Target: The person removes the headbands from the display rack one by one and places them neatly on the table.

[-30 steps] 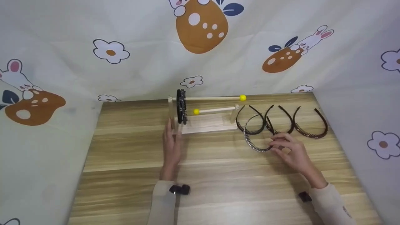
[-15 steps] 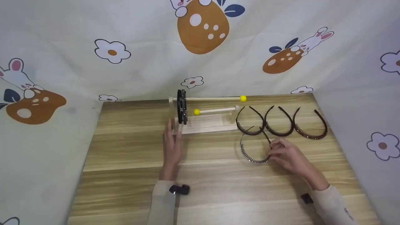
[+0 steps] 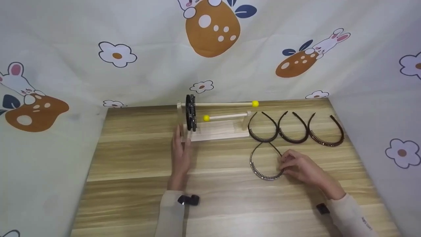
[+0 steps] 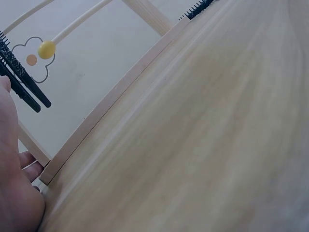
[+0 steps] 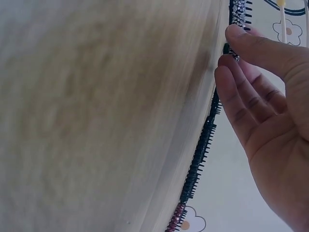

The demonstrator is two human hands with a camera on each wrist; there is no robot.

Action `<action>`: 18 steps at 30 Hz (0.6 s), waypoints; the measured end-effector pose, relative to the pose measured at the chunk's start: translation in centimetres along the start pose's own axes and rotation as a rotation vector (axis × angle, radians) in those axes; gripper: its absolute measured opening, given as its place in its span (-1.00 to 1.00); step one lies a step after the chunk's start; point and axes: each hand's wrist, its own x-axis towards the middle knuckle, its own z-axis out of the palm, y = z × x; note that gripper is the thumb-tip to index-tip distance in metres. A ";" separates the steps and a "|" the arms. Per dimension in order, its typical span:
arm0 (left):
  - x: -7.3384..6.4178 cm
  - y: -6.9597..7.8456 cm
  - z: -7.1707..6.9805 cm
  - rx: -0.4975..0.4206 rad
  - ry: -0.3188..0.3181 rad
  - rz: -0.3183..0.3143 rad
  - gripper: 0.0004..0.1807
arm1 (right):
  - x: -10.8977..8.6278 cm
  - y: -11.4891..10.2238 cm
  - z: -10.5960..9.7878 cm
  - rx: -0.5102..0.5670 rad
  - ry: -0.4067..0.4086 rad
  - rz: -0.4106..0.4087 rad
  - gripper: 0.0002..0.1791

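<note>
A silver, rhinestone-studded toothed headband (image 3: pixel 265 178) lies about flat at the table surface in the head view, ends toward the back. My right hand (image 3: pixel 302 169) pinches its right side between thumb and fingers; in the right wrist view the thumb (image 5: pixel 256 46) presses on the glittering band (image 5: pixel 238 13). At the left end of a wooden display stand (image 3: pixel 220 130), my left hand (image 3: pixel 181 156) holds the corner where post and base meet. Dark headbands (image 3: pixel 190 113) hang on the stand's upper rod, close to the left thumb. Some left fingers are hidden behind the post.
Three dark headbands lie in a row right of the stand: a left one (image 3: pixel 262 140), a middle one (image 3: pixel 297 141) and a reddish-brown one (image 3: pixel 330 144). Yellow balls tip the upper rod (image 3: pixel 227 104) and lower rod (image 3: pixel 227 116). A patterned cloth (image 3: pixel 158 79) surrounds the wooden table (image 3: pixel 131 158).
My right hand has brought the silver headband down and toward the table's front, from above the dark row to just before it. My left hand has stayed at the stand.
</note>
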 end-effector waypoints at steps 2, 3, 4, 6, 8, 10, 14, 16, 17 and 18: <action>-0.1 0.0 0.0 0.001 -0.001 0.003 -0.22 | 0.0 0.0 0.1 -0.010 -0.008 0.001 -0.56; -0.1 0.0 -0.1 0.001 -0.002 0.005 -0.22 | 0.0 0.1 0.1 -0.014 -0.014 0.005 -0.55; -0.1 0.0 -0.1 -0.001 -0.002 0.005 -0.22 | -0.1 0.1 0.2 -0.019 -0.020 0.009 -0.55; -0.2 0.0 -0.2 -0.005 -0.004 0.009 -0.21 | -0.1 0.1 0.2 -0.033 -0.033 0.020 -0.55; -0.2 0.1 -0.2 -0.009 -0.005 0.012 -0.21 | -0.1 0.0 0.2 -0.051 -0.044 0.033 -0.54; -0.2 0.1 -0.2 -0.013 -0.006 0.013 -0.21 | 0.0 -0.1 0.2 -0.072 -0.051 0.043 -0.52; -0.1 0.1 -0.1 -0.012 -0.005 0.008 -0.22 | 0.0 -0.3 0.0 -0.102 -0.053 0.068 -0.47; -0.1 0.0 -0.1 -0.014 -0.002 0.010 -0.23 | 0.1 -0.3 -0.1 -0.112 -0.045 0.083 -0.46; 0.0 0.0 -0.1 -0.017 0.000 0.013 -0.23 | 0.1 -0.4 -0.1 -0.113 -0.041 0.096 -0.46; 0.0 -0.1 0.0 -0.021 0.002 0.015 -0.23 | 0.1 -0.4 -0.1 -0.112 -0.036 0.112 -0.46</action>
